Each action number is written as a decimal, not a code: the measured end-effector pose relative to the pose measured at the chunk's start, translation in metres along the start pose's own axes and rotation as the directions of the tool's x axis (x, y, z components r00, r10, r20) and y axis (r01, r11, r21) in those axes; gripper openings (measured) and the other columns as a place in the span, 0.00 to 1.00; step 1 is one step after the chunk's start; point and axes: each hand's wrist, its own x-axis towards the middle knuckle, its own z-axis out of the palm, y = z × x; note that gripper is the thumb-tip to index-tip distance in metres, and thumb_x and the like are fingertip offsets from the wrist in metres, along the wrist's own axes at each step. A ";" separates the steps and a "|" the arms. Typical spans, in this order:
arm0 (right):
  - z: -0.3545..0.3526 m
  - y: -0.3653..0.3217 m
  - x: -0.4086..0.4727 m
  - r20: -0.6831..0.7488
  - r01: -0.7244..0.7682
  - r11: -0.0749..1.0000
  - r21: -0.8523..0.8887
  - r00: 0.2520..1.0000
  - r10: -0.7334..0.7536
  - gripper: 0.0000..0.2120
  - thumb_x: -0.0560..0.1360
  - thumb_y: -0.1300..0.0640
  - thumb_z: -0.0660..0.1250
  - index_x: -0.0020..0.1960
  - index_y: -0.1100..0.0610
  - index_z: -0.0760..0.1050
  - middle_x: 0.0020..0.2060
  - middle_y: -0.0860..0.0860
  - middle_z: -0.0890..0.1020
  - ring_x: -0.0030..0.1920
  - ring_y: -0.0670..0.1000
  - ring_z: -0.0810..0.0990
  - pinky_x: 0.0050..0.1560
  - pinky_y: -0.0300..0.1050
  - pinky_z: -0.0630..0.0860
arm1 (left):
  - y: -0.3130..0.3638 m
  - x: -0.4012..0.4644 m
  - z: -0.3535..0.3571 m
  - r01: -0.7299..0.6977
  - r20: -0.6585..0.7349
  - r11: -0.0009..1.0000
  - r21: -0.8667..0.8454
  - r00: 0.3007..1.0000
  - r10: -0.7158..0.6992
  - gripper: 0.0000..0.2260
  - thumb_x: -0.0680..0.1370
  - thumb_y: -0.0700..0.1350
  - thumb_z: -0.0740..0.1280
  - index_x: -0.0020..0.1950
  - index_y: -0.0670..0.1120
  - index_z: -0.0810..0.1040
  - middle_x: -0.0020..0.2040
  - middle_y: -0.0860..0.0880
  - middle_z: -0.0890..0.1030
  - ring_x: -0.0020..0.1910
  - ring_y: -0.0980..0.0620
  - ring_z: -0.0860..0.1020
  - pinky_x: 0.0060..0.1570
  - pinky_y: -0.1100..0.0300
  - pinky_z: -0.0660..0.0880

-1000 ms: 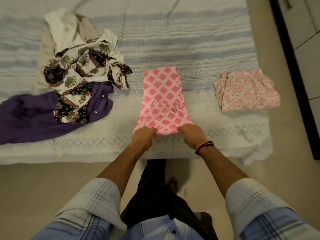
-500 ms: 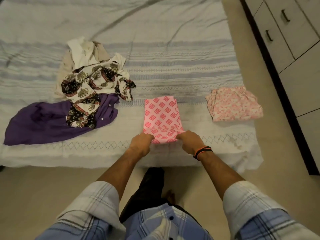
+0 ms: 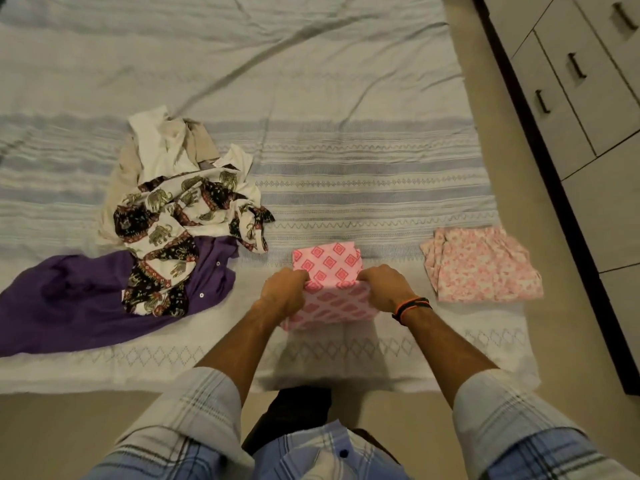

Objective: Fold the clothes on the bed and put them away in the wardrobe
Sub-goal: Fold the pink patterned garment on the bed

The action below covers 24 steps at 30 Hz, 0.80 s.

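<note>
Left hand [image 3: 284, 292] and right hand [image 3: 384, 288] gripped pink diamond-print garment [image 3: 329, 289] at its sides, fingers curled round cloth, near bed [image 3: 346, 98] front edge; folded floral garment [image 3: 481, 265] lay to right.

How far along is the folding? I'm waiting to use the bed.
Done: one pink floral garment lies folded near the bed's right edge. In hand: the left hand and right hand grip the pink diamond-print garment, partly folded. Left: the purple shirt, elephant-print cloth and white garment lie unfolded. Nothing looks put away; the wardrobe doors look closed.
</note>
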 end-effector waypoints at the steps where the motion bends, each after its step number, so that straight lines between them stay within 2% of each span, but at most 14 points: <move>1: -0.006 0.000 0.010 0.009 -0.009 1.000 0.011 1.000 0.009 0.18 0.74 0.62 0.64 0.62 0.52 0.78 0.56 0.56 0.82 0.55 0.60 0.79 0.55 0.53 0.79 | -0.004 0.010 -0.005 -0.007 0.009 1.000 -0.005 1.000 0.007 0.13 0.77 0.42 0.65 0.61 0.48 0.77 0.55 0.45 0.81 0.53 0.43 0.79 0.54 0.50 0.77; 8: -0.028 0.005 0.066 0.054 -0.048 0.997 0.054 0.997 0.045 0.20 0.74 0.63 0.64 0.65 0.53 0.78 0.57 0.55 0.82 0.58 0.58 0.79 0.59 0.52 0.77 | -0.022 0.065 -0.021 -0.012 0.087 0.995 -0.098 0.996 0.021 0.12 0.76 0.42 0.67 0.58 0.47 0.79 0.54 0.48 0.82 0.52 0.47 0.79 0.55 0.50 0.78; 12: -0.036 0.009 0.099 0.070 -0.046 0.995 0.087 0.997 0.040 0.13 0.78 0.61 0.62 0.58 0.55 0.81 0.53 0.55 0.83 0.53 0.57 0.81 0.53 0.51 0.79 | -0.031 0.093 -0.028 0.025 0.103 0.986 -0.167 0.995 -0.008 0.09 0.76 0.43 0.68 0.57 0.46 0.79 0.51 0.48 0.82 0.51 0.48 0.80 0.56 0.52 0.77; 15: -0.043 0.010 0.121 0.076 -0.044 0.995 0.091 0.996 0.037 0.12 0.77 0.62 0.62 0.56 0.57 0.80 0.52 0.55 0.83 0.53 0.58 0.81 0.52 0.51 0.78 | -0.037 0.116 -0.036 0.040 0.104 0.982 -0.183 0.994 -0.021 0.09 0.76 0.45 0.68 0.56 0.45 0.78 0.52 0.47 0.81 0.52 0.48 0.79 0.56 0.54 0.75; 17: -0.047 0.016 0.146 0.047 -0.054 0.995 0.081 0.998 0.050 0.13 0.77 0.63 0.62 0.60 0.57 0.77 0.55 0.57 0.82 0.55 0.59 0.79 0.54 0.53 0.78 | -0.042 0.143 -0.038 0.081 0.082 0.976 -0.201 0.994 -0.066 0.11 0.76 0.43 0.70 0.57 0.44 0.77 0.54 0.46 0.80 0.55 0.48 0.78 0.58 0.54 0.73; 21: -0.047 0.020 0.165 -0.037 -0.085 0.992 0.090 0.995 0.089 0.18 0.76 0.65 0.62 0.66 0.60 0.70 0.57 0.58 0.79 0.57 0.61 0.78 0.56 0.55 0.76 | -0.054 0.165 -0.036 0.126 -0.012 0.972 -0.199 0.991 -0.131 0.21 0.74 0.39 0.72 0.66 0.43 0.74 0.65 0.44 0.76 0.65 0.45 0.73 0.65 0.52 0.70; 24: -0.027 0.027 0.168 0.043 -0.158 0.976 0.151 0.987 0.153 0.17 0.76 0.63 0.63 0.65 0.60 0.70 0.57 0.57 0.79 0.56 0.59 0.78 0.55 0.54 0.77 | -0.063 0.168 -0.016 0.160 0.008 0.955 -0.250 0.987 -0.164 0.14 0.73 0.38 0.69 0.58 0.43 0.77 0.56 0.46 0.79 0.58 0.45 0.77 0.56 0.51 0.76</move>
